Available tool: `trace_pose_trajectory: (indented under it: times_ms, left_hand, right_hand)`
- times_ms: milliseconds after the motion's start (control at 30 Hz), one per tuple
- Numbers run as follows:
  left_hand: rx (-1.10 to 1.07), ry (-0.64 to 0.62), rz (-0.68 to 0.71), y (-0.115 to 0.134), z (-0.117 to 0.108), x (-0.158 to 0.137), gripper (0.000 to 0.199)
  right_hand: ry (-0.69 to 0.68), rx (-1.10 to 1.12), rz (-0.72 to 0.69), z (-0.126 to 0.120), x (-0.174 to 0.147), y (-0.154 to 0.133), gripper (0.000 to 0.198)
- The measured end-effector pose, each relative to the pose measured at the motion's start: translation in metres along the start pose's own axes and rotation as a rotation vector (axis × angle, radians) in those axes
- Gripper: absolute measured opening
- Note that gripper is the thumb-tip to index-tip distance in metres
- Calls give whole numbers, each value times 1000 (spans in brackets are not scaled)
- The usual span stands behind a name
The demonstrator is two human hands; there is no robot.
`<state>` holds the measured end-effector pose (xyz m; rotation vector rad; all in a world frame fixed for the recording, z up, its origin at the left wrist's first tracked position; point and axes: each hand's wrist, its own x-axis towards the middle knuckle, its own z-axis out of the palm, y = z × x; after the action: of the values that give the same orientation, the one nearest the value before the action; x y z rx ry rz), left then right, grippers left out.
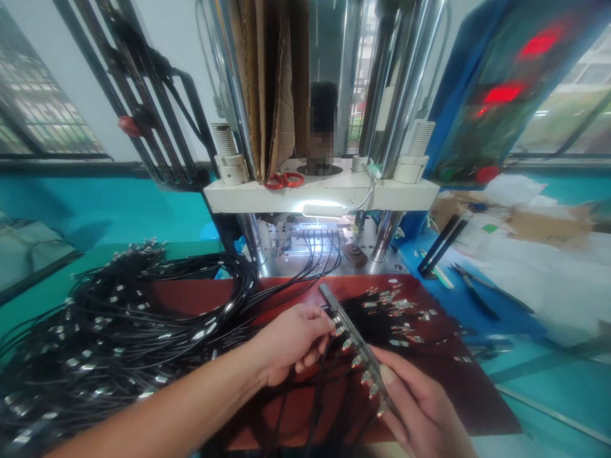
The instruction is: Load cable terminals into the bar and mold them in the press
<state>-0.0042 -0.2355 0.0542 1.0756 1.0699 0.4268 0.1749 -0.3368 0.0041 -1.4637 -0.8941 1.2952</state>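
Observation:
My right hand [415,394] grips a long dark metal bar [356,337], thumb on its upper face. Several small metal cable connectors [356,361] sit in a row along the bar's left edge. At the bar's far end, my left hand [298,337] pinches a connector [339,331] against that edge with thumb and forefinger. Black cables [281,407] trail below the hands over the reddish-brown mat [458,401]. More cable ends with bare metal connectors [398,308] lie on the mat just beyond the bar.
A big heap of black cables [109,337] fills the left. Ahead stands a press with a white crossplate [277,198], a lit lamp [324,210] and a lower fixture [310,240] holding cables. Red-handled scissors [286,180] rest on the crossplate. Pliers [477,292] lie at right, below a control panel [506,95].

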Motion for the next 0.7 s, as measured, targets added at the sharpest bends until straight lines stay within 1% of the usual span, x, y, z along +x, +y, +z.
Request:
trace_pose_trajectory:
  times_ms: [67, 133, 167, 200, 233, 267, 333, 367, 400, 433, 500, 567, 633, 700]
  left_hand:
    - [8, -4, -2, -1, 0, 1, 16]
    - [14, -24, -20, -1, 0, 1, 15]
    - [39, -40, -27, 1, -1, 0, 16]
    - [97, -43, -15, 4, -3, -2, 19]
    - [196, -15, 31, 8, -6, -3, 23]
    - [330, 56, 119, 14, -11, -5, 26]
    - [626, 295, 385, 26, -24, -5, 27]
    - [732, 414, 505, 32, -32, -4, 23]
    - [787, 490, 574, 36, -40, -2, 21]
    - [800, 515, 583, 38, -48, 2, 26]
    - [767, 476, 499, 38, -60, 10, 37]
    - [719, 409, 403, 34, -69, 19, 36]
    - [674, 353, 352, 32, -76, 24, 33]
    - [622, 303, 319, 33, -83, 25, 37]
  right_hand:
    - [-23, 65, 84, 1, -1, 1, 52]
    - [-57, 89, 116, 0, -1, 1, 53]
    - [-63, 61, 104, -1, -1, 0, 52]
    - [-62, -5, 55, -3, -1, -1, 51]
    - [-53, -95, -27, -7, 0, -3, 49]
    - [-37, -190, -131, -11, 1, -7, 45]
    - [-15, -367, -343, -21, 6, -17, 38]
    - [-26, -418, -399, -26, 10, -24, 36]
    - [-52, -446, -410, -29, 13, -32, 35]
    - [-83, -456, -393, -32, 17, -41, 34]
    - [-164, -437, -300, -31, 26, -57, 30]
    - [-237, -392, -186, -26, 35, -69, 28]
    - [-331, -352, -90, -19, 44, -77, 29]
    - [-430, -324, -42, -13, 56, -85, 27]
